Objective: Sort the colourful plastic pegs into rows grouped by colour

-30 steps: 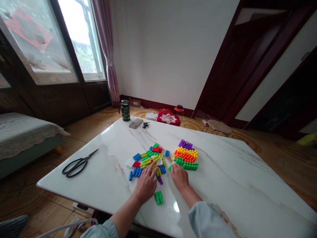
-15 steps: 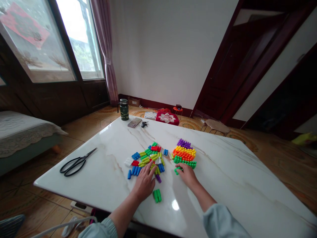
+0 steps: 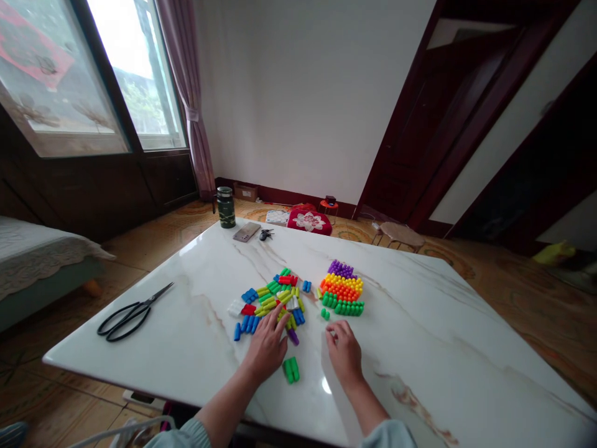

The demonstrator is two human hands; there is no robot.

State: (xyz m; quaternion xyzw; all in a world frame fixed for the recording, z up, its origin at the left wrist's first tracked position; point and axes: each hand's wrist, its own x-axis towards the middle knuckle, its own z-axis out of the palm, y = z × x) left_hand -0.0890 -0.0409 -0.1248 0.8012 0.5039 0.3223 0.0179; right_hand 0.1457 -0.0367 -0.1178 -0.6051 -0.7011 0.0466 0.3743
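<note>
My left hand [image 3: 268, 336] lies with fingers spread on the near edge of a loose pile of coloured plastic pegs [image 3: 268, 303], in blue, green, yellow, red and white. A purple peg [image 3: 293, 336] lies by its fingers. My right hand [image 3: 344, 350] is over the table with its fingers curled in, and no peg shows in it. Just beyond it sit two small green pegs [image 3: 325, 314], apart from the fingertips. Farther off, pegs stand in colour rows: green [image 3: 342, 305], orange [image 3: 341, 289], yellow [image 3: 342, 280] and purple [image 3: 342, 269]. Green pegs [image 3: 291, 369] lie nearer me.
Black-handled scissors [image 3: 133, 314] lie at the left of the white marbled table [image 3: 420, 336]. Toward its far corner are a camouflage flask [image 3: 226, 208], a phone [image 3: 247, 231] and keys [image 3: 266, 234]. A blue pair of pegs [image 3: 306, 286] lies between pile and rows.
My right hand has drawn back toward me from the green pegs, leaving two of them on the table. My left hand stays at the pile. The view has shifted slightly.
</note>
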